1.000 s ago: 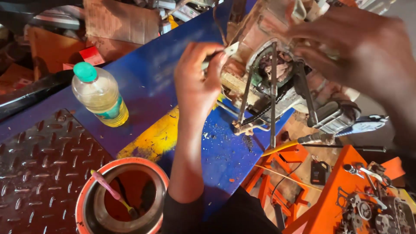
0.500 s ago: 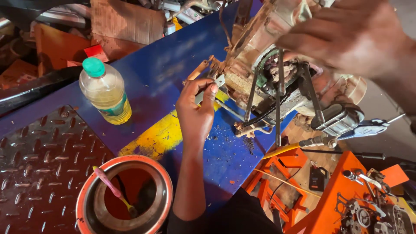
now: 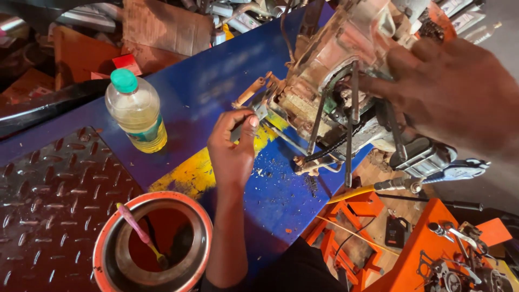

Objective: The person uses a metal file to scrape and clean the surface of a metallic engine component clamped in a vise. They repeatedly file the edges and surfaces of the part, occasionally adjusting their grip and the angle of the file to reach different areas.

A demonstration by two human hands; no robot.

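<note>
A dirty motorcycle engine block (image 3: 335, 70) lies tilted on a blue painted workbench (image 3: 205, 92). My left hand (image 3: 232, 146) is closed around a thin dark tool whose tip meets a bracket at the engine's left side. My right hand (image 3: 459, 92) rests spread on the engine's upper right, steadying it; whether it grips a part I cannot tell. Black rods and a chain hang down the front of the engine.
A plastic bottle of yellow liquid with a green cap (image 3: 136, 111) stands on the bench. A metal bowl in an orange ring (image 3: 154, 246) holds a pink-handled brush. Steel tread plate (image 3: 48, 200) lies left. An orange frame with parts (image 3: 432, 249) sits right. Clutter lines the back.
My left hand has dropped lower and left along the engine's side, still holding the tool. My right hand has shifted right on the engine. The view has moved closer.
</note>
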